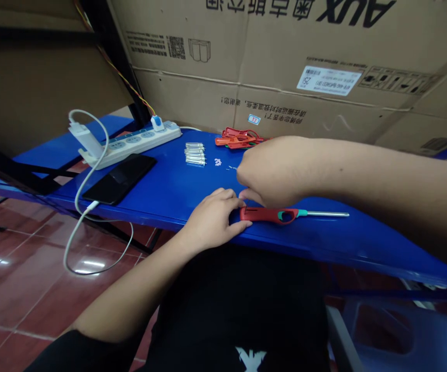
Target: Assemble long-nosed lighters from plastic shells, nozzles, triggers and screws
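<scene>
A long-nozzle lighter [268, 214] lies on the blue table, its red handle to the left and its metal tube pointing right from a teal collar. The fingers and thumb of my left hand [213, 219] pinch the butt end of the handle near the table's front edge. Just above the handle, my right hand [272, 173] is curled with its back to me; its fingertips and whatever they grip are hidden. Beyond it lies a pile of red lighter shells [239, 138], partly covered by the hand. Tiny white parts [218, 162] and several clear-and-metal tubes [195, 154] are to the left.
A black phone [121, 178] with a white cable rests on the left of the blue table [161, 201]. Behind it is a white power strip [130, 143] with a charger [86, 138]. A large cardboard box [208, 88] stands along the back. A blue plastic stool [409, 330] is at lower right.
</scene>
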The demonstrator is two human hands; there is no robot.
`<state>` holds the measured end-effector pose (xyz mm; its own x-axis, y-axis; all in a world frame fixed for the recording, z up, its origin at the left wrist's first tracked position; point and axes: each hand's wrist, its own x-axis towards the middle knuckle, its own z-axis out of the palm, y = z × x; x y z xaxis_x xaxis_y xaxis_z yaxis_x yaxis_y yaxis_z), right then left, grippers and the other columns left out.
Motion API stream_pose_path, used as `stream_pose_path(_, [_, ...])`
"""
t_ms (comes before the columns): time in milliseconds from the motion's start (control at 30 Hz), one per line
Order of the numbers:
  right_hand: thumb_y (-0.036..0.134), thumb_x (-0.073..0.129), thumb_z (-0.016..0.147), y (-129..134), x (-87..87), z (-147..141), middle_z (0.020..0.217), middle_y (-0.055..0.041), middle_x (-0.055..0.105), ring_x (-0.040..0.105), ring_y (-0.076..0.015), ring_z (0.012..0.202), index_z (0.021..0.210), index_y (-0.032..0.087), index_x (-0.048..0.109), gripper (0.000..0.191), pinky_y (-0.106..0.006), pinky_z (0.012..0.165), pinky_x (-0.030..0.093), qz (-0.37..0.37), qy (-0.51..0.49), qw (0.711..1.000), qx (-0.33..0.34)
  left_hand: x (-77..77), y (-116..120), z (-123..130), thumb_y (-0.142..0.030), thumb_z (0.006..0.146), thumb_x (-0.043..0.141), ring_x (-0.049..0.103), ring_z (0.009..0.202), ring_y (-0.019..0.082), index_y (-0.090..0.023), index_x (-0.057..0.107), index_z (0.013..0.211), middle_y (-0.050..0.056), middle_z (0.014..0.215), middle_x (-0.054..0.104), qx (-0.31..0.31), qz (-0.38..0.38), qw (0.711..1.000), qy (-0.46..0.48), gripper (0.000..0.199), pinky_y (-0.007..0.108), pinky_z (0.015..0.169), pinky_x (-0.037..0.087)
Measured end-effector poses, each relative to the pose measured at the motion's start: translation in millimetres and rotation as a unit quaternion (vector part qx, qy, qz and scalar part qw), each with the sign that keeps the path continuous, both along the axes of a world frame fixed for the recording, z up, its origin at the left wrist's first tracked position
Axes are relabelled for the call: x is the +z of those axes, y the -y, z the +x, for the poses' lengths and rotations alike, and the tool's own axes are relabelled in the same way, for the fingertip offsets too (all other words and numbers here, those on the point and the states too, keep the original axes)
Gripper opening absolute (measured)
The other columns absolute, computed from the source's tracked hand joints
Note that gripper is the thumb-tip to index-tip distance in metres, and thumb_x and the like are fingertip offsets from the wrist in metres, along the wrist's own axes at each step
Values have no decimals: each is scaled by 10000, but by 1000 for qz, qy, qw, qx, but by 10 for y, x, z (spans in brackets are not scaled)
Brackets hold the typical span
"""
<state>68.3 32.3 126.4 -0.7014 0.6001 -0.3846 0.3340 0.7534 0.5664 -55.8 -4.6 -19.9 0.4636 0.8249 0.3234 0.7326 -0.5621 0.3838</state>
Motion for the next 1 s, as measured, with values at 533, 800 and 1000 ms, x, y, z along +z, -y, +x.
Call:
stream_pose_path(533, [440,521,950,-652,-963,1751,926,-82,714,635,-234,854,924,189,723,324,-350,740,464,-56,-384,910,-147,167,27,124,-506,817,704,533,1134,318,-221,586,1310,87,1237,624,49,-40,997,-42,582,483,970,457])
stream_pose_path(800, [458,545,958,-165,-1113,1927,1063,-106,706,637,-248,988,1076,183,703,338,-388,873,497,-113,-471,870,-95,146,-179,382,-414,923,649,572,1003,238,-223,665,1210,64,1077,636,-89,-54,994,-34,345,396,928,464])
stream_pose_path(1000, [349,488,999,127,-1247,1885,942,-124,706,621,-254,888,1010,149,729,314,-410,830,496,-84,-434,896,-44,75,-206,338,-381,897,693,562,1047,241,-203,651,1164,74,1095,620,-84,-93,992,7,324,392,936,477])
